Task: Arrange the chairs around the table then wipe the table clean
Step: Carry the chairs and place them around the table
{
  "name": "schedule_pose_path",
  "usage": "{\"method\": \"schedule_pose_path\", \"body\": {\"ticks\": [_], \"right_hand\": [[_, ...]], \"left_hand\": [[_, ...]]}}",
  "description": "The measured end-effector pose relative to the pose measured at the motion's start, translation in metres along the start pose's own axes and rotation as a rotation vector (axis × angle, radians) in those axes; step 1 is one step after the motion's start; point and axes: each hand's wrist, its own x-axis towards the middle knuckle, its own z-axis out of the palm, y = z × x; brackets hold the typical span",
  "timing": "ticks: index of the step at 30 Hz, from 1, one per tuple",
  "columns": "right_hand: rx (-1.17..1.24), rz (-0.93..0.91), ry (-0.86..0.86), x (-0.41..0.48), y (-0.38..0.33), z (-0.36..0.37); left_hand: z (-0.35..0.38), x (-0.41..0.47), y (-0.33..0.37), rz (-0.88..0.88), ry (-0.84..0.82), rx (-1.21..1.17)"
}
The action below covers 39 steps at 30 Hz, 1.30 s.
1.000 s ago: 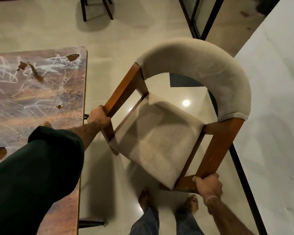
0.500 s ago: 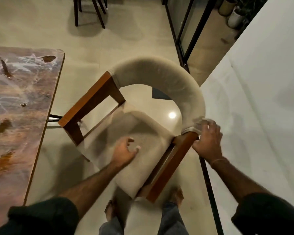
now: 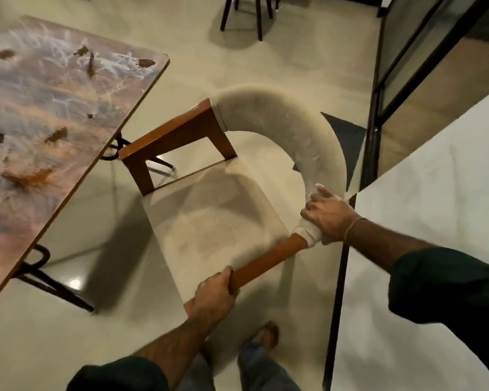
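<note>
The job is at an early stage. The chair [image 3: 209, 221] is in hand but not tucked in: it sits at an angle off the corner of the table [image 3: 141, 88], ahead of the fingers and to their left, with its far wooden arm close to the table's edge. The left hand [image 3: 213, 296] grips the front end of the near armrest [image 3: 266, 263], fingers curled round the wood. The right hand [image 3: 326, 218] clasps the end of the padded back [image 3: 280, 114], fingers wrapped over the cloth. Wiping has not begun, judging by the brown stains [image 3: 29, 176] and white smears across the table, well left of both hands. No cloth shows anywhere.

The chair's legs are hidden under the seat, so I cannot tell whether it is lifted or dragged. The seat is blurred. Far beyond the fingers only the legs of another chair [image 3: 246, 15] show, cut off by the frame. The table runs out of view on the left, so how many chairs are already placed cannot be made out.
</note>
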Motion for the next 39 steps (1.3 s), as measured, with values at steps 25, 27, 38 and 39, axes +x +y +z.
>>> {"method": "schedule_pose_path", "body": {"ticks": [25, 27, 38, 39], "right_hand": [[0.124, 0.255, -0.024, -0.125, -0.092, 0.055], [0.142, 0.292, -0.067, -0.136, -0.104, 0.051], [0.254, 0.42, -0.107, -0.177, -0.151, 0.063], [0.243, 0.428, -0.089, -0.177, -0.153, 0.064]], "left_hand": [[0.058, -0.053, -0.026, 0.375, 0.2, 0.242], [0.052, -0.05, -0.028, 0.404, 0.153, 0.277], [0.055, -0.052, -0.04, 0.545, 0.071, 0.321], [0.055, -0.052, -0.039, 0.556, 0.081, 0.31]]}}
